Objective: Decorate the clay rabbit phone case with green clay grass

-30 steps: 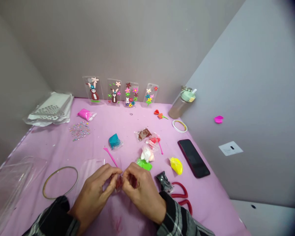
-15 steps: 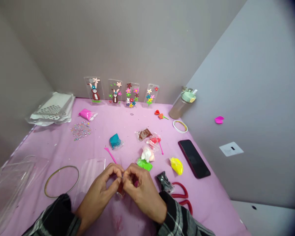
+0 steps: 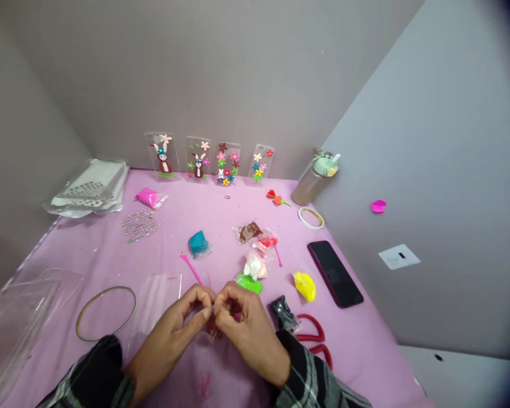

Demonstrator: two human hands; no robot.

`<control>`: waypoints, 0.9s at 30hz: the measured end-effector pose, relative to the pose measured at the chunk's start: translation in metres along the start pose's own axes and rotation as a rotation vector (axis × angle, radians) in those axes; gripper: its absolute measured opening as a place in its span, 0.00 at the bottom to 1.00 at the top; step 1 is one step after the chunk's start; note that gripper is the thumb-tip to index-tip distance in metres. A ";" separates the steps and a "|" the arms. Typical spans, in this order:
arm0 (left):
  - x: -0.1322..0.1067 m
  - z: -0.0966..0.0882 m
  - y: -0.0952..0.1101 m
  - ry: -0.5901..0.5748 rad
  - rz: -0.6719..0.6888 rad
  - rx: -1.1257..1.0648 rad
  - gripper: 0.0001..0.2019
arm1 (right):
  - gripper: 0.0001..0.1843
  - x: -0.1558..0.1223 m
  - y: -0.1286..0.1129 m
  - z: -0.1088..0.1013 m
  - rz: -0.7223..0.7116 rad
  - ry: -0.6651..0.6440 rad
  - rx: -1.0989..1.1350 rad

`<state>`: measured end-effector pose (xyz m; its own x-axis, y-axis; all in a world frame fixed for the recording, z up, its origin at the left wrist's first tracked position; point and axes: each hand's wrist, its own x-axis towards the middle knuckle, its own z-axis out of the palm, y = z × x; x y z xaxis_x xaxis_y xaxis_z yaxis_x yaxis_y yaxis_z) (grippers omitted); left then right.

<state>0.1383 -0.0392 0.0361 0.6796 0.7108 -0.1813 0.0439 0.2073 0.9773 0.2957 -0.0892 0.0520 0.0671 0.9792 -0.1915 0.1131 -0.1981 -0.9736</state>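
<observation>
My left hand (image 3: 179,327) and my right hand (image 3: 247,328) meet at the near middle of the table. Thumbs and fingertips of both are pinched on the top of a small clear bag of dark red clay (image 3: 211,330), which hangs below them. Something deep pink shows partly behind my right fingers. Just beyond my left fingertips lies a pink plastic modelling tool (image 3: 190,268). A bag of green clay (image 3: 250,283) and a white lump (image 3: 254,265) are past my right hand. Black clay in a bag (image 3: 284,313) lies to its right.
Red-handled scissors (image 3: 312,328), yellow clay (image 3: 305,287) and a phone (image 3: 335,274) lie on the right. A bottle (image 3: 314,180) and decorated clear phone cases (image 3: 199,160) stand at the back. Left are a metal ring (image 3: 81,315), clear plastic (image 3: 15,334) and blue clay (image 3: 198,243).
My hands stay together, pinching the bag. The bag's lower part has shifted slightly to the right, and my left hand has tilted a little. Everything else on the table lies as before.
</observation>
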 end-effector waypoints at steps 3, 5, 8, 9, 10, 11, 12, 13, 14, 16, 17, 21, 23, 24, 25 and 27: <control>0.002 0.000 -0.002 0.004 0.007 0.015 0.11 | 0.06 0.000 0.001 0.000 0.005 -0.008 0.021; 0.002 0.001 -0.002 0.003 0.003 0.009 0.11 | 0.06 0.001 0.000 0.000 0.008 -0.013 0.034; 0.002 0.000 0.001 0.012 -0.027 0.002 0.10 | 0.06 0.001 0.000 -0.001 0.015 -0.012 0.062; 0.001 0.000 0.001 0.017 -0.033 0.002 0.09 | 0.06 0.001 0.000 -0.002 0.020 -0.012 0.074; 0.001 0.000 0.002 0.026 -0.035 0.008 0.10 | 0.07 0.001 0.001 -0.002 0.025 -0.012 0.085; 0.000 0.000 0.003 0.035 -0.030 0.018 0.10 | 0.07 0.001 0.001 -0.001 0.029 -0.012 0.092; 0.000 0.000 0.003 0.043 -0.019 0.031 0.10 | 0.08 0.001 0.002 -0.001 0.031 -0.012 0.093; -0.001 0.001 0.002 0.049 -0.006 0.045 0.11 | 0.08 0.001 0.002 0.000 0.034 -0.013 0.089; -0.001 0.001 0.001 0.053 0.005 0.057 0.11 | 0.09 0.001 0.003 0.000 0.036 -0.013 0.081; 0.000 0.003 -0.002 0.055 0.019 0.063 0.11 | 0.09 0.000 0.004 0.002 0.041 -0.013 0.067; 0.000 0.004 -0.004 0.057 0.022 0.056 0.11 | 0.09 0.000 0.004 0.002 0.041 -0.011 0.066; 0.002 0.000 -0.006 0.050 0.006 -0.040 0.11 | 0.07 0.003 0.002 0.000 0.037 -0.002 0.129; 0.002 -0.004 -0.003 0.024 -0.020 -0.102 0.13 | 0.07 0.006 0.000 -0.004 0.045 0.004 0.190; 0.001 -0.006 -0.001 0.003 -0.035 -0.135 0.14 | 0.07 0.007 0.000 -0.007 0.051 0.009 0.217; 0.001 -0.008 0.002 -0.020 -0.047 -0.167 0.15 | 0.07 0.009 0.000 -0.010 0.058 0.018 0.241; 0.000 -0.011 0.004 -0.080 -0.072 -0.216 0.16 | 0.07 0.012 0.000 -0.015 0.068 0.041 0.274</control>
<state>0.1304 -0.0308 0.0391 0.7363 0.6354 -0.2325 -0.0569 0.4006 0.9145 0.3114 -0.0780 0.0514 0.1055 0.9605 -0.2576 -0.1647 -0.2385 -0.9571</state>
